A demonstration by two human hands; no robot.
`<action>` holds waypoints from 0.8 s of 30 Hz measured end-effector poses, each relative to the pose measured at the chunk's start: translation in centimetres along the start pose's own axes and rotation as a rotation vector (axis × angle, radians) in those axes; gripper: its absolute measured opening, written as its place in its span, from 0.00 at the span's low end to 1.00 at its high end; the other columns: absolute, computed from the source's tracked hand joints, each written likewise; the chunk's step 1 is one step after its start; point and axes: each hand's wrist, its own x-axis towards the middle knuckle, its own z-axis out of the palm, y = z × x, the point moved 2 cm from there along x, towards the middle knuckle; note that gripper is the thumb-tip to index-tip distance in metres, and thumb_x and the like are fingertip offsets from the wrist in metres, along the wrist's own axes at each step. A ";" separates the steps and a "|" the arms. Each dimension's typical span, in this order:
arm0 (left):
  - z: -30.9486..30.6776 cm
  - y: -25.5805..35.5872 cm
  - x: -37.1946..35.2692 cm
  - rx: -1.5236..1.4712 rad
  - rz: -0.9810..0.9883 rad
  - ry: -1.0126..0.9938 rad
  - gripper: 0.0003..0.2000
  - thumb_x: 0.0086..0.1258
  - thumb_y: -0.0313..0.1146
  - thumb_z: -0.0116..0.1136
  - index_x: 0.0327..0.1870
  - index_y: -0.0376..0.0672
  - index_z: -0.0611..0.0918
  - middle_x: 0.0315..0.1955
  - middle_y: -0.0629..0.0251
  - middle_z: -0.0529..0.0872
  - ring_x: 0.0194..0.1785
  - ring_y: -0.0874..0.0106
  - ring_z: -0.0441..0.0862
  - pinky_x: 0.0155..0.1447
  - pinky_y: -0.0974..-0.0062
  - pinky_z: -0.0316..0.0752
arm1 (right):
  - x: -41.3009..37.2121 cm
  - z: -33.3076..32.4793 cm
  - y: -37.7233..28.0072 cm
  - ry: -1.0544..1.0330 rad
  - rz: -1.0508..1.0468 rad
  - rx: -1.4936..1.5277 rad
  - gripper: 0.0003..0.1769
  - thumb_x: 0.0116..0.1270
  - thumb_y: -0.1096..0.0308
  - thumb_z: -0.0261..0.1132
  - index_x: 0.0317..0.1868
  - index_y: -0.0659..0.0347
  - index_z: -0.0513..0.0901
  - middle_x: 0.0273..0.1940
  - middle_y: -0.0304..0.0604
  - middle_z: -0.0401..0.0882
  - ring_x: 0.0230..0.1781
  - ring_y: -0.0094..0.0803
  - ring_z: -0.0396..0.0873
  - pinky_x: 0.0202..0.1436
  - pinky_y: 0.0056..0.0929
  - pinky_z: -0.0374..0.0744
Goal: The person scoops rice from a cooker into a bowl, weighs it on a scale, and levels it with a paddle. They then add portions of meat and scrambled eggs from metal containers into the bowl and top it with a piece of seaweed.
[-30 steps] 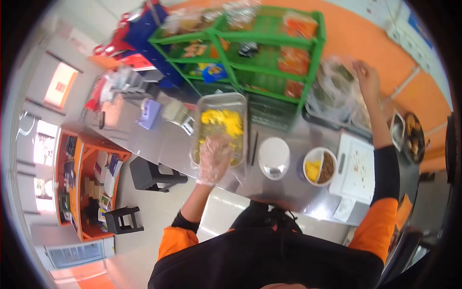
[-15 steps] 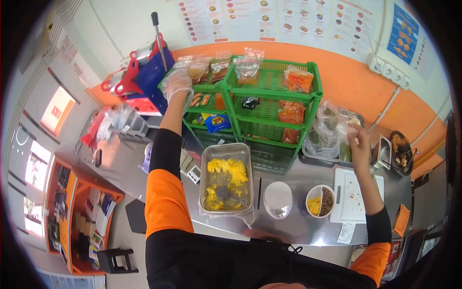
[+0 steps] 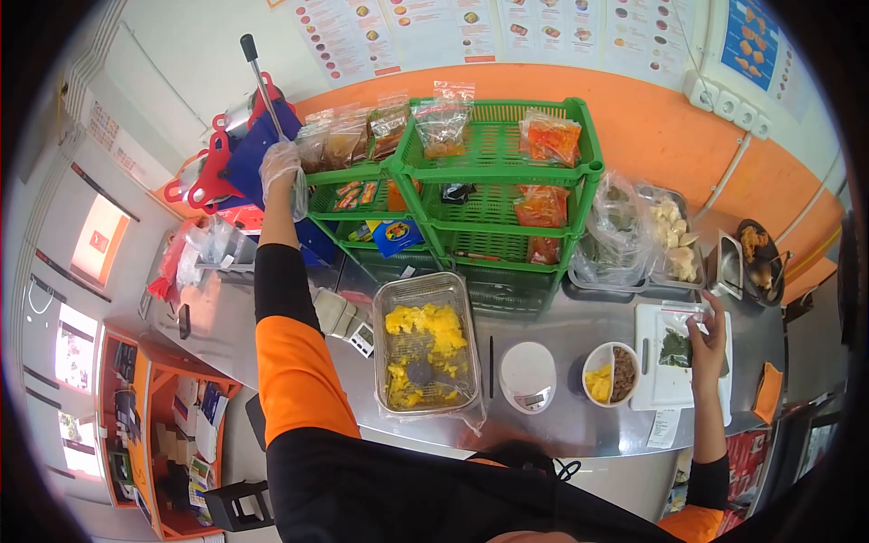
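My left hand (image 3: 282, 170), in a clear plastic glove, is stretched out to the far left. It overlaps the foot of a metal rod (image 3: 265, 95) with a black grip, beside a blue panel (image 3: 249, 165); its fingertips are hard to make out. On the white cutting board (image 3: 644, 398) lies a small zip bag of chopped green herbs (image 3: 674, 347). My right hand (image 3: 711, 339) is closed at the bag's upper right edge. Left of the board stands a round tub (image 3: 598, 400) with yellow food in one half and brown minced food in the other.
A tray of yellow food (image 3: 383, 348), a white scale (image 3: 527, 366) and a black stick (image 3: 491, 366) are on the steel counter. Green stacked baskets (image 3: 493, 172) hold bagged ingredients. Behind the board are a tray of pale pieces (image 3: 677, 240) and a dark pan (image 3: 762, 271).
My left hand has moved left, off the green basket to the rod's foot. My right hand has come down from the back trays to the board, where the bag of herbs now lies.
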 end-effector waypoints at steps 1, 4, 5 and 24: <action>-0.9 0.7 -0.5 0.048 0.006 -0.012 0.18 0.59 0.42 0.46 0.39 0.42 0.84 0.41 0.50 0.83 0.48 0.54 0.81 0.54 0.60 0.72 | 0.2 -0.1 0.5 -0.038 0.011 -0.001 0.24 0.61 0.83 0.57 0.58 0.61 0.71 0.36 0.32 0.74 0.30 0.13 0.69 0.33 0.10 0.68; -3.8 3.5 -3.7 0.336 0.151 0.074 0.16 0.61 0.40 0.46 0.37 0.40 0.84 0.40 0.51 0.84 0.46 0.55 0.82 0.51 0.62 0.74 | 0.4 0.8 0.3 -0.113 0.027 -0.032 0.21 0.62 0.79 0.60 0.56 0.61 0.72 0.28 0.31 0.74 0.30 0.16 0.73 0.35 0.14 0.71; -3.4 2.5 -3.1 0.337 0.167 0.110 0.15 0.61 0.39 0.46 0.37 0.40 0.84 0.39 0.51 0.84 0.45 0.55 0.82 0.50 0.62 0.75 | 0.5 0.9 0.6 -0.141 0.040 -0.023 0.19 0.63 0.78 0.60 0.55 0.62 0.73 0.29 0.31 0.75 0.31 0.17 0.74 0.35 0.15 0.71; 1.6 13.8 -26.7 -0.752 0.345 0.329 0.11 0.68 0.35 0.52 0.41 0.35 0.78 0.35 0.57 0.81 0.39 0.67 0.78 0.44 0.71 0.72 | -1.9 4.4 -0.1 -0.239 0.173 0.124 0.16 0.70 0.72 0.47 0.52 0.65 0.78 0.51 0.44 0.78 0.44 0.33 0.82 0.40 0.23 0.80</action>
